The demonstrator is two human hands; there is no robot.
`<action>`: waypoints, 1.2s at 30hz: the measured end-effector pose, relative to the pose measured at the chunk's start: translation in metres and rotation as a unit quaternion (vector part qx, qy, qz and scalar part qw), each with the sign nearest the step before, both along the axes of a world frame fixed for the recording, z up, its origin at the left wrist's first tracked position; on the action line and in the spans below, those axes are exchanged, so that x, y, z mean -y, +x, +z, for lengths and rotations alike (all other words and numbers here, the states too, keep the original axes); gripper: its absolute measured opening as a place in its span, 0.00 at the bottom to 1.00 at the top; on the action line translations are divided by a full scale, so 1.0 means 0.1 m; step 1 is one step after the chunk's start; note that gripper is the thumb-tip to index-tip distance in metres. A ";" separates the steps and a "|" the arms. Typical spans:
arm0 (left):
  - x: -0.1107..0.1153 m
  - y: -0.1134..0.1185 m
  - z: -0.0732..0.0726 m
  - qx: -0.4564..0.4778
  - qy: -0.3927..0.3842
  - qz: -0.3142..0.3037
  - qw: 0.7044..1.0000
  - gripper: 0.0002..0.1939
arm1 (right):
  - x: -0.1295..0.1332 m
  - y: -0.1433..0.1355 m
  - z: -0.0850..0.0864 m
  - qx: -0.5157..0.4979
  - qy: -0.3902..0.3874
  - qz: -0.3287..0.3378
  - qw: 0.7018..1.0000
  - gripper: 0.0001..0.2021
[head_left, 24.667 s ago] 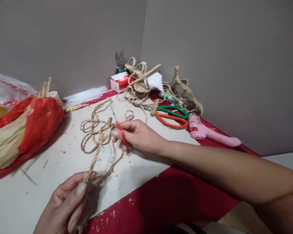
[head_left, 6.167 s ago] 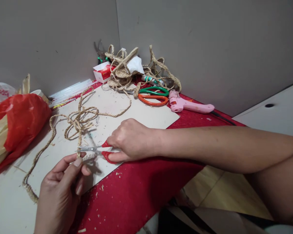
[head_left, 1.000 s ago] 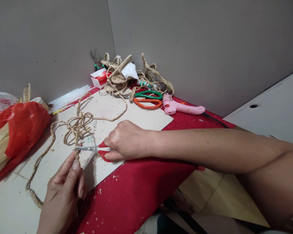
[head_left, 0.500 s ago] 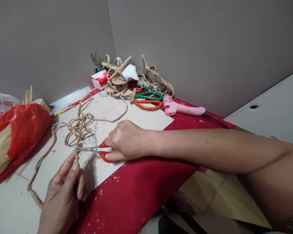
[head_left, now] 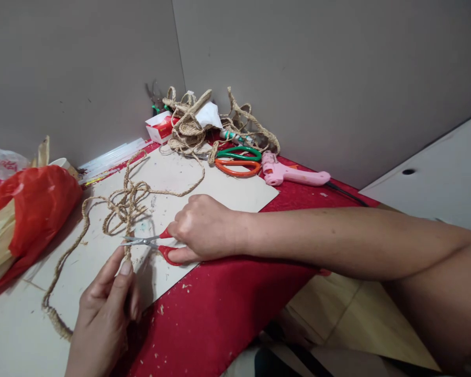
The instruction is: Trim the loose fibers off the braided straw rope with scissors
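Between the thumb and fingers of my left hand [head_left: 108,309] is a braided straw cord [head_left: 130,196], pinched just below the scissor blades. My right hand [head_left: 204,228] grips small red-handled scissors [head_left: 144,241], fingers in the loops. The slightly parted blades lie across the cord, right above my left fingertips. Beyond my hands the cord lies in a loose tangle on a white board, with one length curving down the left side and another running toward the back. My left hand hides part of the cord.
Behind lie a heap of braided cord [head_left: 188,128], larger scissors with green and orange handles [head_left: 238,168], a pink glue gun [head_left: 294,176] and a red-white box [head_left: 159,127]. Clear glue sticks [head_left: 115,157] rest along the wall. A red plastic bag [head_left: 43,209] stands at left, on the white board [head_left: 235,193].
My left hand has shifted slightly right with the pinched cord. The scissor blades have opened a little around it, while my right hand has stayed nearly in place.
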State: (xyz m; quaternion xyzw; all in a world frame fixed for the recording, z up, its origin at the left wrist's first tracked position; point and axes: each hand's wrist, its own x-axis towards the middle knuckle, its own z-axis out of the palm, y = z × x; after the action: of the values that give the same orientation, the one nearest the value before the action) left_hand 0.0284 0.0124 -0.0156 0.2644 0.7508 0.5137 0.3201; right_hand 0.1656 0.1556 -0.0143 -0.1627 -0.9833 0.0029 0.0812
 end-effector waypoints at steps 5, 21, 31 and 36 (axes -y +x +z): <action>0.00 -0.05 -0.05 0.015 0.015 0.003 1.000 0.35 | -0.01 0.00 0.02 0.023 -0.025 0.006 0.999 0.21; -0.03 -0.06 0.05 0.145 0.075 -0.011 0.987 0.15 | -0.06 0.00 0.00 -0.035 -0.014 -0.016 0.999 0.23; -0.01 -0.07 0.04 0.154 0.062 0.002 0.986 0.26 | -0.10 -0.02 0.00 -0.054 -0.076 0.003 0.996 0.15; 0.00 -0.03 0.09 0.158 0.041 -0.040 0.986 0.20 | -0.09 -0.08 -0.04 -0.246 -0.426 -0.005 0.871 0.18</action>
State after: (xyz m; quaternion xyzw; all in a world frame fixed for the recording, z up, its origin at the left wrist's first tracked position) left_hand 0.0250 0.0122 -0.0069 0.2224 0.6579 0.5659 0.4443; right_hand 0.1571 0.1641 -0.0179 -0.1803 -0.8340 0.4611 0.2435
